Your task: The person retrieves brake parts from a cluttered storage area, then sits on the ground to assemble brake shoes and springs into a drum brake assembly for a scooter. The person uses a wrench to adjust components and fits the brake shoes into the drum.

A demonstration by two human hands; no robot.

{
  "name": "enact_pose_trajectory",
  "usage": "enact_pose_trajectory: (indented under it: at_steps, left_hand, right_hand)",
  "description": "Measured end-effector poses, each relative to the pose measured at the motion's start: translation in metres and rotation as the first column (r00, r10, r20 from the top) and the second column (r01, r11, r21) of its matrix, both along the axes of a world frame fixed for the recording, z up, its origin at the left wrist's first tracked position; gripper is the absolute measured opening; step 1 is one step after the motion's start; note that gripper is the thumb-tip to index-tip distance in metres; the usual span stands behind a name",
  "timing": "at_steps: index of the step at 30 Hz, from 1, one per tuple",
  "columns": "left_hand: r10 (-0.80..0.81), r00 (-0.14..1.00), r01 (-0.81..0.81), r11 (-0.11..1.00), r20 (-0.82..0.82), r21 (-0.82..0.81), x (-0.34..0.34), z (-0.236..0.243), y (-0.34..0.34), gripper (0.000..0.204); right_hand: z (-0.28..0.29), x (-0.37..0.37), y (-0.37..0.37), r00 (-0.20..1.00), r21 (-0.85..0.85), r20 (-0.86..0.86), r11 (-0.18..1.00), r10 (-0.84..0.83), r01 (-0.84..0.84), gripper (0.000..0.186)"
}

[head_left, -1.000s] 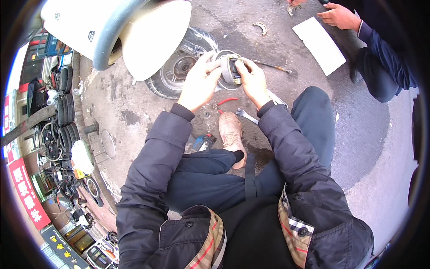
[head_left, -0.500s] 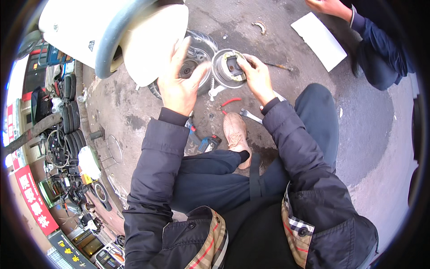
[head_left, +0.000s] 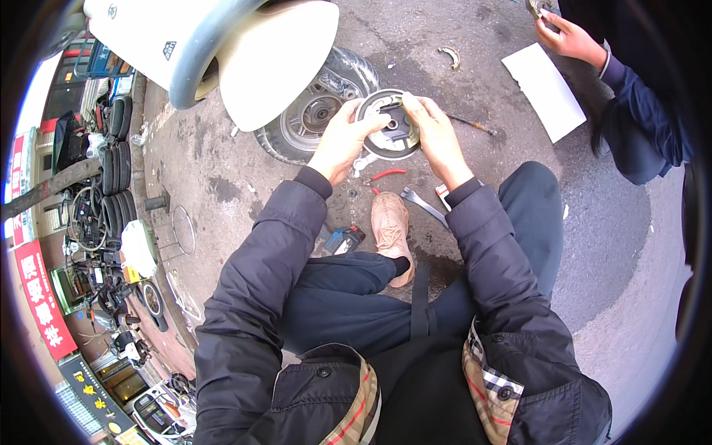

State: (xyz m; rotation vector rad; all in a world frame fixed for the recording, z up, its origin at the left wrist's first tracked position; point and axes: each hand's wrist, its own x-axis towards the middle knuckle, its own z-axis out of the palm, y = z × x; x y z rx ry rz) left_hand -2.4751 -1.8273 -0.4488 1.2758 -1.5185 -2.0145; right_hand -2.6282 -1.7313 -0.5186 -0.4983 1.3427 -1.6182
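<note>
Between my hands is a round drum brake plate (head_left: pixel 387 150) with brake shoes set in its dish. My left hand (head_left: pixel 340 142) grips its left rim, thumb reaching over the face. My right hand (head_left: pixel 439 139) closes on the right rim, thumb on top and fingers mostly hidden behind. Just beyond my left hand lies a scooter wheel (head_left: pixel 289 126) with its tyre, flat on the ground. A silvery lever (head_left: pixel 363 162) shows below the plate, and a dark rod (head_left: pixel 471 124) lies to its right. A loose curved brake shoe (head_left: pixel 449 56) rests farther off.
By my shoe (head_left: pixel 390 228) lie red-handled pliers (head_left: pixel 389 173), a flat metal tool (head_left: pixel 424 207) and a blue-black power tool (head_left: pixel 343 240). White scooter bodywork (head_left: pixel 278 67) overhangs at upper left. At right, another person's hand (head_left: pixel 575 38) holds a metal part above a white sheet (head_left: pixel 545 93).
My left hand has come down and right onto the brake plate, which my right hand alone held before. The other person's hand has come further into view with a metal part.
</note>
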Motion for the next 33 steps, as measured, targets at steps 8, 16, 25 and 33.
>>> enact_pose_trajectory:
  at_steps: [8, 16, 25, 33]
  left_hand:
    - [0.111, 0.990, -0.114, 0.993, 0.090, 0.032, -0.013, -0.009, -0.009, 0.057]
    - [0.094, 0.993, -0.087, 0.991, 0.073, -0.101, -0.018, -0.011, -0.001, 0.048]
    - [0.083, 0.993, -0.082, 0.997, 0.082, -0.017, -0.014, -0.009, -0.003, 0.045]
    - [0.089, 0.989, -0.081, 0.994, 0.120, -0.070, -0.015, -0.005, -0.004, 0.036]
  right_hand:
    - [0.000, 0.001, -0.011, 0.994, 0.032, 0.080, 0.997, 0.069, -0.072, 0.038]
    - [-0.013, 0.013, -0.016, 0.984, 0.039, -0.149, 0.993, -0.101, 0.108, 0.040]
    - [-0.009, 0.010, -0.014, 0.991, 0.027, -0.128, 0.998, -0.045, 0.049, 0.040]
    - [0.006, 0.005, -0.013, 0.988, 0.056, -0.118, 0.994, 0.096, -0.090, 0.035]
